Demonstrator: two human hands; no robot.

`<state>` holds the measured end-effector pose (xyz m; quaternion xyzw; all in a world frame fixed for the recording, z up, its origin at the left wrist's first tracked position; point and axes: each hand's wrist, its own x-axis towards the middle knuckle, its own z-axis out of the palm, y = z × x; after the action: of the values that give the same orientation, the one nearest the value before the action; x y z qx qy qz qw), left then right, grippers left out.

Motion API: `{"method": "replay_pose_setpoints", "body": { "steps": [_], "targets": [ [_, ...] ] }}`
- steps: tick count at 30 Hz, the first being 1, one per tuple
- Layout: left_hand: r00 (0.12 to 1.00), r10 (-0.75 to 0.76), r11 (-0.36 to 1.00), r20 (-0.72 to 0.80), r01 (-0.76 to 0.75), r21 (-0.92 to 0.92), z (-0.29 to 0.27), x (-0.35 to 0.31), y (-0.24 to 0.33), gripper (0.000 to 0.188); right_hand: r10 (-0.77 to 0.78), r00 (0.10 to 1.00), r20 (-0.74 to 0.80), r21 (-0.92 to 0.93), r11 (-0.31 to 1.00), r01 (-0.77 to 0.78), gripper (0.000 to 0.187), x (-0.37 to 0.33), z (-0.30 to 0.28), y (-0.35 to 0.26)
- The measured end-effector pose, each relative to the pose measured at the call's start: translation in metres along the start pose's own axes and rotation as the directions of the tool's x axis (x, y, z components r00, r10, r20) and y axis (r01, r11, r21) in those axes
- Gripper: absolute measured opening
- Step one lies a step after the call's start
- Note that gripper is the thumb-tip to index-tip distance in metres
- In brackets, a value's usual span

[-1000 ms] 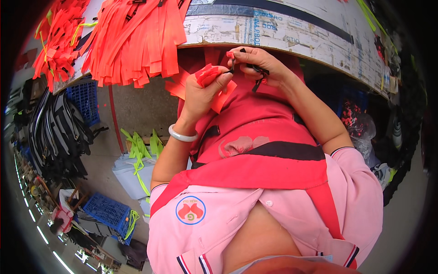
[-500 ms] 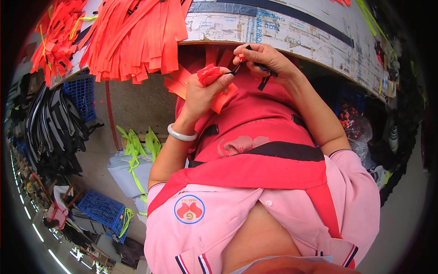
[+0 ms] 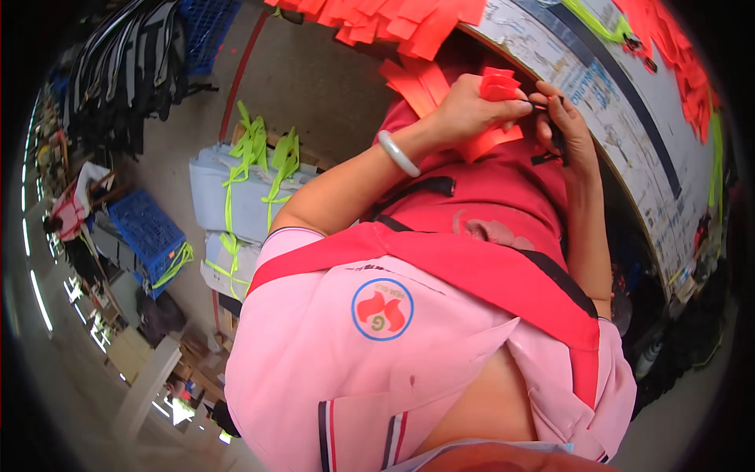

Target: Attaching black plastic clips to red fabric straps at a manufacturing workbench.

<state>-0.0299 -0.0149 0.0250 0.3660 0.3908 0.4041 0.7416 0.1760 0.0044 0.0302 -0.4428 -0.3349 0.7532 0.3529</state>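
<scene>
My left hand [image 3: 470, 106], with a pale bangle at its wrist, is closed round a folded bundle of bright orange-red fabric strips [image 3: 500, 83]. Their ends hang out below the palm over my red apron [image 3: 487, 197]. Right beside it, my right hand [image 3: 578, 134] has its fingers curled on a thin black strap [image 3: 559, 145]. This strap runs across to my left thumb and index finger, and its loose ends dangle by the right palm. Where the strap meets the orange bundle is hidden by the fingers.
More orange strips [image 3: 425, 22] hang over the edge of the worktable [image 3: 629, 169], with another heap [image 3: 683, 71] farther right. On the left hang black-and-grey straps [image 3: 126, 75]. Pale blue bundles [image 3: 211, 193] with yellow-green ties and a blue crate [image 3: 145, 228] are on the floor.
The view has swung, so the worktable and both hands appear farther right. My right hand has turned, its fingers now pointing upward beside my left. Both holds persist.
</scene>
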Motion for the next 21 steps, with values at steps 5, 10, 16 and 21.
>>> {"method": "replay_pose_setpoints", "body": {
  "steps": [5,10,16,21],
  "targets": [
    [0.999,0.043,0.998,0.030,-0.041,-0.043,0.001,0.014,-0.015,0.015,0.010,0.991,-0.136,0.122,0.993,0.007,0.037,0.016,-0.010,0.010],
    [0.998,0.043,0.999,0.050,-0.042,-0.019,0.006,0.015,-0.010,0.016,-0.055,0.986,-0.155,0.185,0.979,0.083,0.034,0.024,0.020,-0.008],
    [0.999,0.007,1.000,0.034,-0.006,-0.018,-0.015,0.002,0.011,0.022,-0.015,0.999,-0.044,0.028,0.999,0.016,0.024,0.025,0.023,-0.019],
    [0.996,0.027,0.998,0.086,-0.031,0.055,-0.018,-0.008,0.034,0.028,-0.055,0.996,0.071,-0.138,0.988,0.064,0.021,0.014,0.024,-0.039]
  ]
}}
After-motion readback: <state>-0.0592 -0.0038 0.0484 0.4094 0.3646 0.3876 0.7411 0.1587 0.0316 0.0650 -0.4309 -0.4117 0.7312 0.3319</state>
